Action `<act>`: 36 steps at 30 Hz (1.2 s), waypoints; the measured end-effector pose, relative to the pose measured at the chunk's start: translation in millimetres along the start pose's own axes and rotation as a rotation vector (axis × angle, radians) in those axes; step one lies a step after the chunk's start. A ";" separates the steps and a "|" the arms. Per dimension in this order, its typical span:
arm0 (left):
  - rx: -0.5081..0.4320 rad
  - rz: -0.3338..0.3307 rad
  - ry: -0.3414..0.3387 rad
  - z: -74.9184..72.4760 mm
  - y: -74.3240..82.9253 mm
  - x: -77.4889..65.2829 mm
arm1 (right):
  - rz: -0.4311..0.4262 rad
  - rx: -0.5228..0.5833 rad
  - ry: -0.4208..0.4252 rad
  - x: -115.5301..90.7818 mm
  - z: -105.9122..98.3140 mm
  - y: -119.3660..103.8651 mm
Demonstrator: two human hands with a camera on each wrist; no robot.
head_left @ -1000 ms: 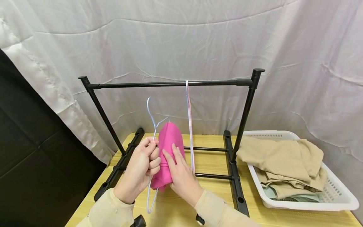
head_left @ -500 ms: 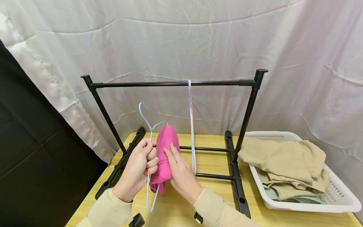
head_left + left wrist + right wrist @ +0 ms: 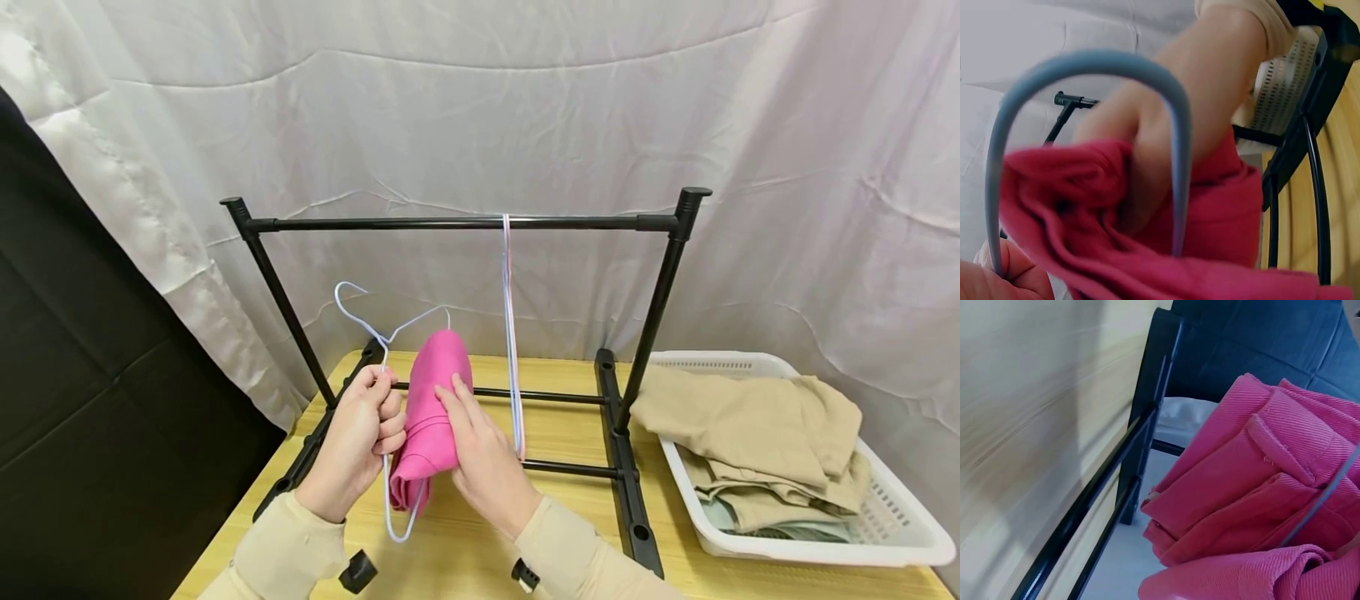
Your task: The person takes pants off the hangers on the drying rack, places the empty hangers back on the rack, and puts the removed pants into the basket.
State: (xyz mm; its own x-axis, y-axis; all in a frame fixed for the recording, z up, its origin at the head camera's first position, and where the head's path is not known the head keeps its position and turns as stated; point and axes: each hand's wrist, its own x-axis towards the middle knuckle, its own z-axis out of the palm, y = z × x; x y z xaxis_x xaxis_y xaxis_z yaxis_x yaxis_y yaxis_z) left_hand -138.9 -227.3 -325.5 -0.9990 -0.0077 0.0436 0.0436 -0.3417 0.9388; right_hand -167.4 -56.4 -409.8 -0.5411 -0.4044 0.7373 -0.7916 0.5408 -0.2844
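My left hand (image 3: 358, 440) grips a light blue wire hanger (image 3: 387, 507), fingers curled round its wire below the neck. The hook points up and to the left. A folded pink garment (image 3: 435, 375) of ribbed cloth lies over the hanger, its layered end toward me. My right hand (image 3: 487, 462) holds the garment from the right, fingers lying along the top of the cloth. In the left wrist view, part of that hand goes in behind the pink folds (image 3: 1066, 206). In the right wrist view, stitched seams show on the garment (image 3: 1241, 487).
A black rack (image 3: 450, 223) stands behind my hands, with pale blue and pink hangers (image 3: 512, 333) on its top bar. To the right, a white basket (image 3: 892, 517) holds tan clothes (image 3: 750, 425) and some pale green cloth (image 3: 795, 527). White curtain fabric (image 3: 480, 100) hangs behind.
The hanger's hook has tilted and swung left and down, uncovering more of its far shoulder. Both hands have shifted slightly left with the hanger and the pink garment.
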 end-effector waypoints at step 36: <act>-0.044 0.027 0.030 -27.8 -11.1 17.0 | 0.053 0.111 0.096 5.4 -46.9 -7.7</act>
State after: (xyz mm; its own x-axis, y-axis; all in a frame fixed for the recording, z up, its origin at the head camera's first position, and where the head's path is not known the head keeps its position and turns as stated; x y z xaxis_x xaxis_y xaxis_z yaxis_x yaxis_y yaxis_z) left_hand -156.6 -249.7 -344.6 -0.9973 -0.0459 0.0577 0.0709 -0.3820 0.9215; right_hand -150.9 -28.1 -374.9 -0.5571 -0.3021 0.7735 -0.7923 0.4722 -0.3862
